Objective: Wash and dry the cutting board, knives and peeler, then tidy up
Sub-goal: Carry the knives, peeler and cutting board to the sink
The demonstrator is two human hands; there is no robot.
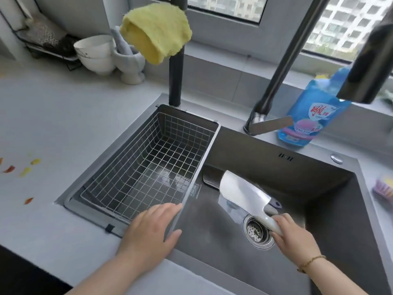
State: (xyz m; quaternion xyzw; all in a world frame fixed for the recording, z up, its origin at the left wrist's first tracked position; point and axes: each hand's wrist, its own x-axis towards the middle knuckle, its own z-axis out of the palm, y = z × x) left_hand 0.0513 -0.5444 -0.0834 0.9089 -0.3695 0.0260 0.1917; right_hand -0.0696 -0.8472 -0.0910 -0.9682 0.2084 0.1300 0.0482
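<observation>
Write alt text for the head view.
The right hand grips a cleaver by its handle inside the sink, above the drain; the left hand rests on the rim of the wire basket. A yellow cloth hangs behind.

The pale handle (268,222) of the broad steel cleaver (240,190) is mostly hidden in the right hand (297,237). The blurred dark tap spout (368,60) covers the top of the blue plastic detergent bottle (312,118). At the right edge of the grey counter (53,116), the frame cuts off a purple-and-yellow brush (385,188).
</observation>
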